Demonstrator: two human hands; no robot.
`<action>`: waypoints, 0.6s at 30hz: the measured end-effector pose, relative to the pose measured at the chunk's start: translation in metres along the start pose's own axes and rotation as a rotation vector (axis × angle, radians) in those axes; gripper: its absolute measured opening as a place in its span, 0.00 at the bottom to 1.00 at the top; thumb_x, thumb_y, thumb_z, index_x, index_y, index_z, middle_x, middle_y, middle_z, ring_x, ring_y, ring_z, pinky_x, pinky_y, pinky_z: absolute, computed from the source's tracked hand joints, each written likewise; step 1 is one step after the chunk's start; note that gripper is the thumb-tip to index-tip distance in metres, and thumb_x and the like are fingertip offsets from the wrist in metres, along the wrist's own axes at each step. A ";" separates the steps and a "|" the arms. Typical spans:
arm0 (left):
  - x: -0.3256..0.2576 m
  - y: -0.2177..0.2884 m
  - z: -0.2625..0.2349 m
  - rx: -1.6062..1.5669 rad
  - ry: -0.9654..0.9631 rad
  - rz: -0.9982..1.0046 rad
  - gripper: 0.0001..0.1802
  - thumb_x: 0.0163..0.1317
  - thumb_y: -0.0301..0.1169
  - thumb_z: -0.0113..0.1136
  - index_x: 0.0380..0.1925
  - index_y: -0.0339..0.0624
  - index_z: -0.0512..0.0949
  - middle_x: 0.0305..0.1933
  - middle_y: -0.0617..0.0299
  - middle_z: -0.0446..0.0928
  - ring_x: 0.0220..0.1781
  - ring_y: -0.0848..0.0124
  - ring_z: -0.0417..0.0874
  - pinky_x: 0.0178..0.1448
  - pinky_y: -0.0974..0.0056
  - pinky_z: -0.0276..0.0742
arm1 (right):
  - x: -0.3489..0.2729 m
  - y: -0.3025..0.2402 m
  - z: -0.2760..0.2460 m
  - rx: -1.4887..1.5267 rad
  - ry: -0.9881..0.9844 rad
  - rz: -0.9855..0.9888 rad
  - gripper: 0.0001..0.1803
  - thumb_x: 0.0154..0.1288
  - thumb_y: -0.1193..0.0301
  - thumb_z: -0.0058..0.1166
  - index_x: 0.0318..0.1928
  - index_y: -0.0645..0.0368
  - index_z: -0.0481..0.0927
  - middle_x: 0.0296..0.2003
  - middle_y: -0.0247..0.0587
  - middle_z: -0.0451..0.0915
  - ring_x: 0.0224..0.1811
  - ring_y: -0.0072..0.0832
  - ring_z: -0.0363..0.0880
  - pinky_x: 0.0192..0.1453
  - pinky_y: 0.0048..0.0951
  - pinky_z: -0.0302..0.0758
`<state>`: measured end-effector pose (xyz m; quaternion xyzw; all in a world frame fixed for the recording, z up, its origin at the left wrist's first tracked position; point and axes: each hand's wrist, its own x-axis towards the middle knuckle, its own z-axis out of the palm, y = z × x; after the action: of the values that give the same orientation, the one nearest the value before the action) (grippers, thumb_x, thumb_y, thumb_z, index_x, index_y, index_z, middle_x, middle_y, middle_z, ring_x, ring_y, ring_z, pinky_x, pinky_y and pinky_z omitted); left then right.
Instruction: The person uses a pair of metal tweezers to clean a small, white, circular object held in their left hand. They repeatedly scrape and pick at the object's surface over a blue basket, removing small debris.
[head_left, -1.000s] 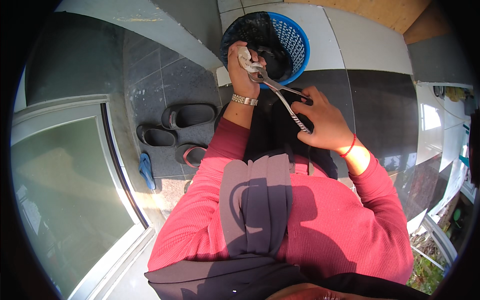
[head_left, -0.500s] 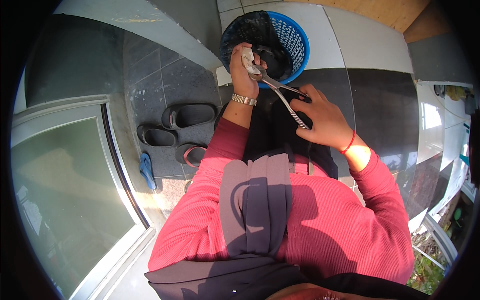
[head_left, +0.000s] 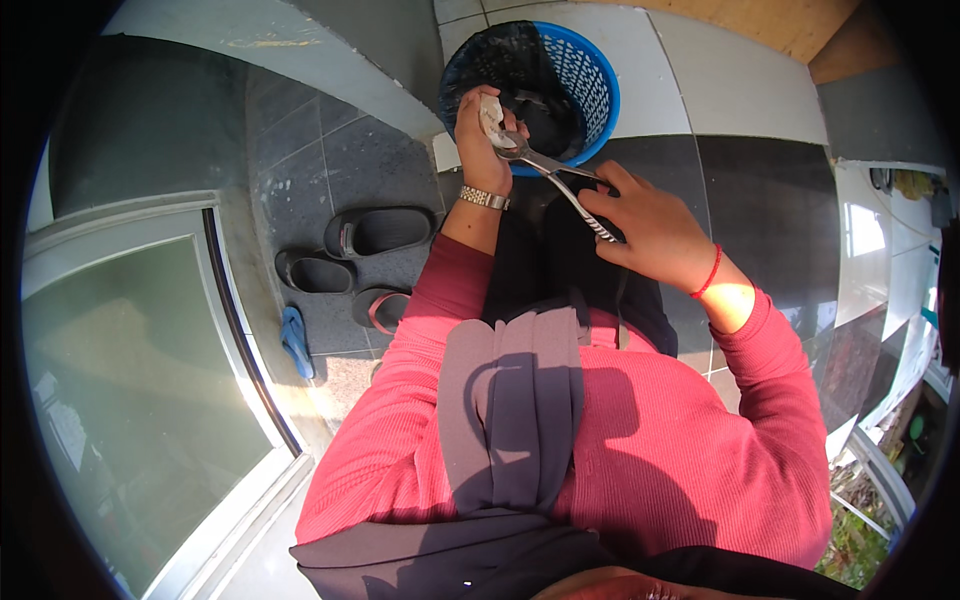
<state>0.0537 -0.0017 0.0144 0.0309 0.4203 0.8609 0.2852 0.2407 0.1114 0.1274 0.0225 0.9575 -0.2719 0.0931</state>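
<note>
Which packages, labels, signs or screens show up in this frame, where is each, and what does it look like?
None can be made out: no package, label, sign or screen shows.
Nearest to a container: round blue plastic basket with a black liner, on the tiled floor under the hands.
Left hand: holds a small pale lump over the basket.
Right hand: grips long metal scissors whose tips meet the lump.
</note>
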 end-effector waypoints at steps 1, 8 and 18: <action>0.000 0.000 -0.001 0.004 0.000 0.002 0.15 0.69 0.42 0.41 0.37 0.44 0.71 0.19 0.63 0.66 0.21 0.73 0.70 0.28 0.63 0.73 | 0.001 0.000 0.000 -0.004 -0.003 -0.001 0.24 0.49 0.68 0.57 0.51 0.48 0.75 0.51 0.42 0.68 0.48 0.41 0.76 0.45 0.40 0.77; 0.007 -0.005 -0.002 0.057 0.086 -0.012 0.16 0.69 0.43 0.40 0.37 0.43 0.71 0.20 0.62 0.70 0.21 0.71 0.73 0.26 0.63 0.74 | 0.009 0.008 0.005 0.001 0.011 -0.030 0.23 0.51 0.72 0.57 0.51 0.51 0.73 0.47 0.43 0.69 0.45 0.43 0.76 0.42 0.42 0.76; 0.013 -0.003 -0.009 0.103 0.140 -0.089 0.16 0.69 0.46 0.40 0.38 0.48 0.73 0.23 0.64 0.73 0.21 0.66 0.77 0.23 0.65 0.68 | 0.017 0.022 0.007 0.122 0.088 -0.062 0.21 0.51 0.71 0.56 0.49 0.51 0.74 0.47 0.43 0.70 0.48 0.42 0.75 0.45 0.40 0.76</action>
<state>0.0412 0.0002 0.0042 -0.0333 0.4838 0.8247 0.2911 0.2271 0.1263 0.1071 0.0103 0.9425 -0.3314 0.0410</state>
